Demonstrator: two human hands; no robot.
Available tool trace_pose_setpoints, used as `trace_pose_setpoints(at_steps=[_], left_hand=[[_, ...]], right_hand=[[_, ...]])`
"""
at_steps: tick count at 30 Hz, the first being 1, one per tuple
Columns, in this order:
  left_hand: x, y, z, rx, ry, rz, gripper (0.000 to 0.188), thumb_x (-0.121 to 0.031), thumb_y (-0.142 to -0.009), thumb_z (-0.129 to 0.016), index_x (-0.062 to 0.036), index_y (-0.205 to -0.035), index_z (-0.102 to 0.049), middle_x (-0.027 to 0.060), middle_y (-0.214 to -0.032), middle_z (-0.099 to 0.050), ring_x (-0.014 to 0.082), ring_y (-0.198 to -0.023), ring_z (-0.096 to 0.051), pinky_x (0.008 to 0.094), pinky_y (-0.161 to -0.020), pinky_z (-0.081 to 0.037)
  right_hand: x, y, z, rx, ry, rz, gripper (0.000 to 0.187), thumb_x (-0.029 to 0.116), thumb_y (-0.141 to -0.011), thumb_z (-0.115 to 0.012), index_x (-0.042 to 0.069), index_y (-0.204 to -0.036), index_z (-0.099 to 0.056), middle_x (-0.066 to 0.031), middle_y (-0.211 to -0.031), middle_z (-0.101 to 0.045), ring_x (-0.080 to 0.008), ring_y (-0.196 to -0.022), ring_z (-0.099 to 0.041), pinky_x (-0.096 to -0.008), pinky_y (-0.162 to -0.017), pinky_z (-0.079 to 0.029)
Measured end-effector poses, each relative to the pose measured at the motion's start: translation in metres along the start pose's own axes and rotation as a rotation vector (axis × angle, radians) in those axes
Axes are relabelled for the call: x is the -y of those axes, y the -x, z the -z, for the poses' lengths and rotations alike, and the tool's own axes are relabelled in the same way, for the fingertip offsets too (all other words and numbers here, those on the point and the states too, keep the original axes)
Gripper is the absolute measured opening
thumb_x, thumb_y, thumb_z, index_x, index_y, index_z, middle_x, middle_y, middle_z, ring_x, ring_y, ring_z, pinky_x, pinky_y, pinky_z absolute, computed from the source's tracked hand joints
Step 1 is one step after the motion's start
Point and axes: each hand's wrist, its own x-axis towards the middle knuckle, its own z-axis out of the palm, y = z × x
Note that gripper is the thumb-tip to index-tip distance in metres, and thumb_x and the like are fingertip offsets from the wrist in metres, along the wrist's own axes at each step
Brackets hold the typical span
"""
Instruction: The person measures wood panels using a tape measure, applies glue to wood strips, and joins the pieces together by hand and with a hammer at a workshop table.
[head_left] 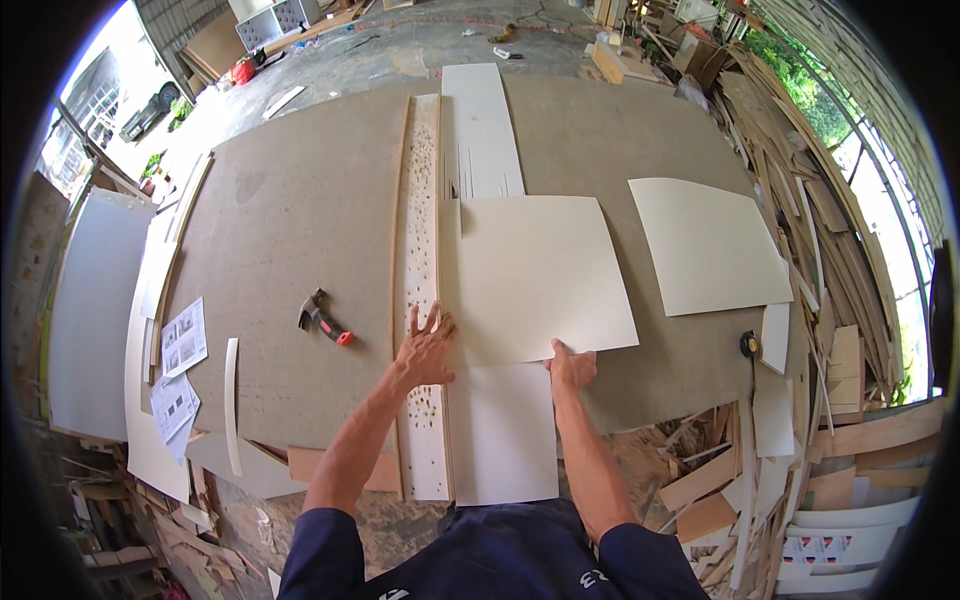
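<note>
A cream rectangular sheet (540, 270) lies across a long pale board (480, 120), its left edge beside a raised board strip dotted with holes (420, 180). My left hand (427, 352) rests on that strip, fingers spread, fingertips by the strip's right edge and the sheet. At the sheet's near edge, my right hand (571, 368) pinches it, thumb on top and the other fingers mostly hidden. Under the near side of the sheet, a white panel (505, 430) extends toward my body. A second cream sheet (708, 245) lies apart to the right.
A claw hammer (325, 318) with a red-and-black handle lies left on the large brown tabletop (280, 200). Printed papers (183, 340) and a narrow white strip (232, 400) are farther left. A tape measure (749, 344) sits at right, near piled wood offcuts (780, 170).
</note>
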Motion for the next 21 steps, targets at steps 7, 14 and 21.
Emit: trace_pose_setpoints(at_steps=[7, 14, 21], left_hand=[[0.018, -0.020, -0.007, -0.058, -0.056, 0.000, 0.080, -0.041, -0.069, -0.078, -0.0042, -0.137, -0.055, 0.0134, -0.147, -0.047, 0.0410, -0.152, -0.017, 0.0668, -0.121, -0.008], [0.029, -0.043, 0.001, -0.029, -0.130, 0.008, 0.077, -0.041, -0.071, -0.077, -0.0043, -0.136, -0.056, 0.0126, -0.145, -0.048, 0.0392, -0.153, -0.016, 0.0665, -0.122, -0.006], [0.045, -0.065, 0.003, -0.031, -0.179, 0.017, 0.079, -0.044, -0.075, -0.075, -0.0045, -0.140, -0.054, 0.0091, -0.149, -0.046, 0.0368, -0.153, -0.015, 0.0656, -0.122, -0.006]], right_hand=[[0.014, -0.015, -0.021, 0.004, 0.007, -0.042, 0.048, 0.016, -0.078, -0.086, -0.010, -0.101, -0.053, -0.0204, -0.077, -0.068, -0.0214, -0.049, -0.066, -0.0332, -0.042, -0.053], [0.028, -0.032, -0.038, 0.004, -0.004, -0.046, 0.050, 0.017, -0.077, -0.086, -0.009, -0.102, -0.052, -0.0186, -0.078, -0.068, -0.0217, -0.050, -0.067, -0.0343, -0.046, -0.055], [0.038, -0.052, -0.061, 0.013, 0.012, -0.033, 0.051, 0.018, -0.077, -0.086, -0.009, -0.103, -0.052, -0.0182, -0.079, -0.068, -0.0226, -0.050, -0.067, -0.0353, -0.047, -0.055]])
